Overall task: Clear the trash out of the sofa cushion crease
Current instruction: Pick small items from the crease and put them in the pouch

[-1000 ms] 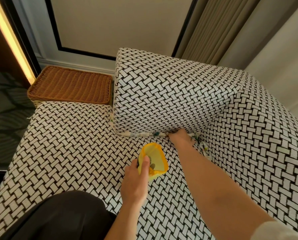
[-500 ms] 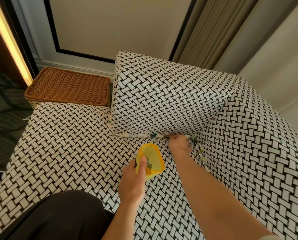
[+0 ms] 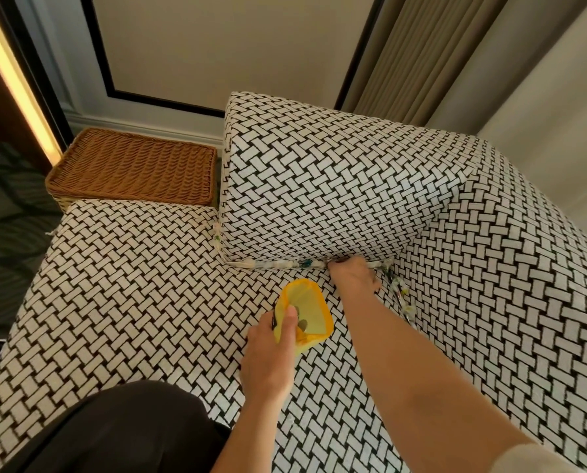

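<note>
Your left hand (image 3: 271,353) grips the yellow bag (image 3: 311,312) by its rim, mouth open. Your right hand (image 3: 353,276) is at the crease (image 3: 241,265) under the cushion (image 3: 319,186). Its fingertips are hidden, so I cannot tell whether they pinch anything. Trash (image 3: 285,264) lies wedged along that crease.

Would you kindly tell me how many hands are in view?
2. The left hand grips the bag over the seat; the right hand is at the crease under the back cushion.
</note>
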The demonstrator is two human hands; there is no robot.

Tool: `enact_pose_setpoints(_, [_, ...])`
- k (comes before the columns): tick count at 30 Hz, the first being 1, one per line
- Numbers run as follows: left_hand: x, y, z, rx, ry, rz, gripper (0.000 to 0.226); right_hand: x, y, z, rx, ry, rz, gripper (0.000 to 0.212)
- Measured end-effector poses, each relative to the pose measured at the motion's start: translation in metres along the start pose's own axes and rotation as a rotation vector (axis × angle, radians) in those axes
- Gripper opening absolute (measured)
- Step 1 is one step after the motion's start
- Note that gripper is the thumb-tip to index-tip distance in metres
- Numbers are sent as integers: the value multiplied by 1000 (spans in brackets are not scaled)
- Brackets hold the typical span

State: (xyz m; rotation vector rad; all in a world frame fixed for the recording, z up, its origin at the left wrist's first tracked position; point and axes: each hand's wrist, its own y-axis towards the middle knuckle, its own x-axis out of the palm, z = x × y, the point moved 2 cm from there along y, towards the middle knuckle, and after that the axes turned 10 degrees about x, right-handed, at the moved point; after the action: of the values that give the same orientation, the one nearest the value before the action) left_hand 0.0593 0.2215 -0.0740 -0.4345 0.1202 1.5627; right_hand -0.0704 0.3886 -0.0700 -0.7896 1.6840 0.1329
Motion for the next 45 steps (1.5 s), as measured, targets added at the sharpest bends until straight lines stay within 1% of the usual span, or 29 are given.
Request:
enact_pose_setpoints(3, [-2,-2,1,6,-17,8,90,4,-3,1,-61,-34,22,40])
enact_pose_setpoints(6, [-1,-1,0,0,-35,12,95,8,-5,2,-116,-78,89,35])
enact_pose_setpoints(9, [0,-1,-1,6,-21,9,86,10,-4,2,-117,-62,101,24])
enact_pose_setpoints(11, [1,-1,-1,8,-15,4,82,9,-2,3,-116,-41,97,21])
enact_pose_setpoints(14, [2,-1,-4,3,-26,9,84,10,0,3,-121,-40,90,22])
enact_pose_setpoints(18, [2,0,-4,-13,-55,8,70,15,1,2,-135,-68,141,25])
enact_pose_setpoints(23, [4,1,-7,-58,-113,8,72,13,-1,4,-161,-23,203,23])
enact_pose_setpoints(28, [3,2,-7,-73,-136,-3,58,15,-1,12,-203,127,217,25])
enact_pose_setpoints(30, [3,1,-8,-80,-149,-8,61,14,-2,16,-218,174,207,26])
enact_pose_setpoints(33, [2,1,-7,-79,-172,-32,75,17,-3,24,-239,285,190,22])
enact_pose_setpoints(35, [2,0,-5,-80,-195,-52,77,16,-7,32,-229,381,169,20])
enact_pose_setpoints(39, [-2,-5,1,-107,-271,-89,74,9,-26,52,-184,533,123,26])
enact_pose_setpoints(41, [-4,-8,4,-104,-274,-112,65,5,-41,63,-171,566,94,30])
enact_pose_setpoints(44, [-8,-14,8,-98,-256,-149,42,-5,-73,75,-161,684,20,33])
enact_pose_setpoints(45, [-9,-18,9,-102,-281,-156,42,-10,-86,79,-167,743,-14,36])
